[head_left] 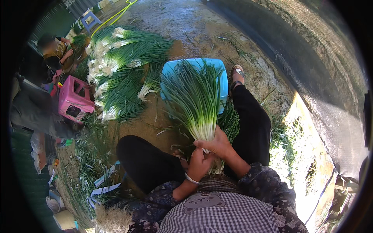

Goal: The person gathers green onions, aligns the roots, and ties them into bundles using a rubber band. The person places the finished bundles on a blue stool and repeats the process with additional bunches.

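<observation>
A thick bunch of spring onions (196, 103) fans out in front of me, its green leaves pointing away and its white stems toward my body. My right hand (220, 144) is wrapped around the white stems from the right. Just below it, my left hand (199, 165), with a pale bangle at the wrist, is closed at the bulb end; its fingertips are partly hidden. Pale roots (217, 166) hang beneath my hands. Under the leaves stands a light blue plastic stool or tub (222, 83), mostly covered by them.
Several bunches of spring onions (128, 62) lie in a heap at the far left. A pink stool (75, 97) stands beside it, near another person (58, 52) holding greens. Leaf scraps (87, 155) and roots (112, 219) litter the left ground. Dark netting (295, 58) runs along the right.
</observation>
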A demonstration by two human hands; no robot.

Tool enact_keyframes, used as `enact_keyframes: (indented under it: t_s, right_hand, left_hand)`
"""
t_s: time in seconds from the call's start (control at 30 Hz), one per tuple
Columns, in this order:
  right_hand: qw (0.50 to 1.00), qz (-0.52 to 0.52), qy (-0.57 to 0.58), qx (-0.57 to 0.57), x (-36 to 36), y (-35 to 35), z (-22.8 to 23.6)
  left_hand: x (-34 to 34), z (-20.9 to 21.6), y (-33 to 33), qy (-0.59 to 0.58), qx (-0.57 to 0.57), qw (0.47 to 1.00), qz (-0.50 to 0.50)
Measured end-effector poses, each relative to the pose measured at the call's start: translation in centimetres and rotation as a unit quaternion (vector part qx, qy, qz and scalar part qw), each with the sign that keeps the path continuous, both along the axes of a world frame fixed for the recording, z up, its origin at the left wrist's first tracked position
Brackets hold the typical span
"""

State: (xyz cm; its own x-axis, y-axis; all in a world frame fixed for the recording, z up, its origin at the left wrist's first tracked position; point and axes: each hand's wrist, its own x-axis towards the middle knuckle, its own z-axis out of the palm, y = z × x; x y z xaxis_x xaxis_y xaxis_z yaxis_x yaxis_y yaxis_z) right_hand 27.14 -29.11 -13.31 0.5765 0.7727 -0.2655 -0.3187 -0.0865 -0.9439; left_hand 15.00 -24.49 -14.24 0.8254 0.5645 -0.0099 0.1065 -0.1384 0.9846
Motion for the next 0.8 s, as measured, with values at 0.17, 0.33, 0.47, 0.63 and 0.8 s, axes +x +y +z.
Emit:
enact_keyframes:
  t_s: [0.17, 0.33, 0.47, 0.63, 0.8]
  right_hand:
    - [0.997, 0.024, 0.04, -0.062, 0.7, -1.2, 2.1]
    - [0.992, 0.078, 0.075, -0.064, 1.8, -3.8, 3.3]
    - [0.985, 0.148, 0.024, -0.087, 2.5, -5.1, 5.1]
    - [0.931, 0.277, -0.143, -0.19, 3.6, -7.2, 8.9]
    - [0.842, 0.373, -0.324, -0.218, 4.8, -7.8, 14.7]
  left_hand:
    - [-1.6, 2.2, 3.0, 0.114, -0.13, 0.973, -0.155]
    - [-2.7, 8.3, 7.4, 0.065, 0.211, 0.974, -0.043]
    - [0.4, 8.9, 6.8, 0.024, 0.426, 0.879, -0.214]
    - [4.3, 7.7, 5.0, -0.063, 0.48, 0.831, -0.272]
    - [5.5, 8.0, 3.5, -0.142, 0.423, 0.861, -0.245]
